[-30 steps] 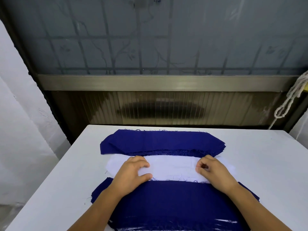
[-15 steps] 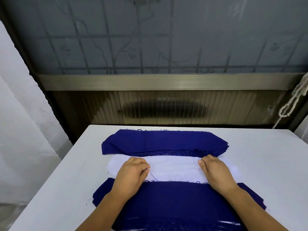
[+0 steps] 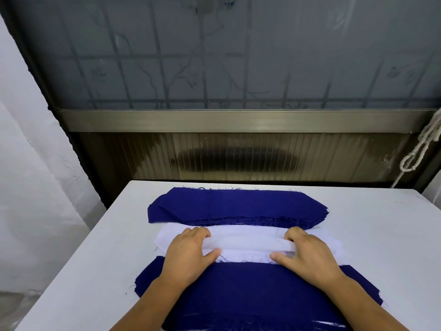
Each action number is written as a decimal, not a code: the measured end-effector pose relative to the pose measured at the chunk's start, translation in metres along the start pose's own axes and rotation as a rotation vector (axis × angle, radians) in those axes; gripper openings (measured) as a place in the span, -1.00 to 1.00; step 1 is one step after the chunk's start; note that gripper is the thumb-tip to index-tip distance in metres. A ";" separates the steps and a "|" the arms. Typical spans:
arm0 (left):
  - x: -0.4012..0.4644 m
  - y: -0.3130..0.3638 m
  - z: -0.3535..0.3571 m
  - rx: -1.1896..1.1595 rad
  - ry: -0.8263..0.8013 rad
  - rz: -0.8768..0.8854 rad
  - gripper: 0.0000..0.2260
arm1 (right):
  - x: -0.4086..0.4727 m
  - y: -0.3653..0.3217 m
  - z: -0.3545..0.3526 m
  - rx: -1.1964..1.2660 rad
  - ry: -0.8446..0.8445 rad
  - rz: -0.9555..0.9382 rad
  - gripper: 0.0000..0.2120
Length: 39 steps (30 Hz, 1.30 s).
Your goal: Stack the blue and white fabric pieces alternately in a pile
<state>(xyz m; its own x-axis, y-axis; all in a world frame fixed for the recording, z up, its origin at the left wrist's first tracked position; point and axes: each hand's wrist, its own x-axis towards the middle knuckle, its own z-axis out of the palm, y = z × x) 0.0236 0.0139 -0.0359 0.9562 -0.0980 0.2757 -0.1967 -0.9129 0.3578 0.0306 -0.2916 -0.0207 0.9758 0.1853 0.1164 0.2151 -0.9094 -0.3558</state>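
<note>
Since the earlier frame both hands pinched up a fold of white fabric (image 3: 243, 243). Left hand (image 3: 188, 253) and right hand (image 3: 307, 253) each grip it, thumbs underneath. Far blue pile (image 3: 236, 206) at 12 o'clock, near blue piece (image 3: 250, 292) at 6, on white surface (image 3: 372, 235).

Matt blue cloth (image 3: 238, 204) with frayed edges; smooth white table (image 3: 372, 235).

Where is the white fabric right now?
The white fabric lies mid-table between the far blue stack and the near blue pile, gripped by both hands.
</note>
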 end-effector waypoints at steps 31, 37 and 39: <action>-0.022 -0.018 -0.098 -0.262 -0.122 -0.130 -0.82 | -0.053 0.000 -0.077 0.301 0.068 0.029 -0.79; -0.045 -0.028 -0.102 -0.304 0.135 0.153 -0.70 | -0.076 0.012 -0.064 0.171 0.453 -0.247 -0.73; -0.061 -0.034 -0.095 -0.292 0.100 0.328 -0.85 | -0.090 0.020 -0.051 0.090 0.415 -0.374 -0.54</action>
<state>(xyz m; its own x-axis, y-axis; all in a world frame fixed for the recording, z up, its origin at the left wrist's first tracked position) -0.0486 0.0890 0.0200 0.8107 -0.3116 0.4957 -0.5521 -0.6886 0.4701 -0.0546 -0.3457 0.0091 0.7389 0.3103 0.5982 0.5633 -0.7715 -0.2957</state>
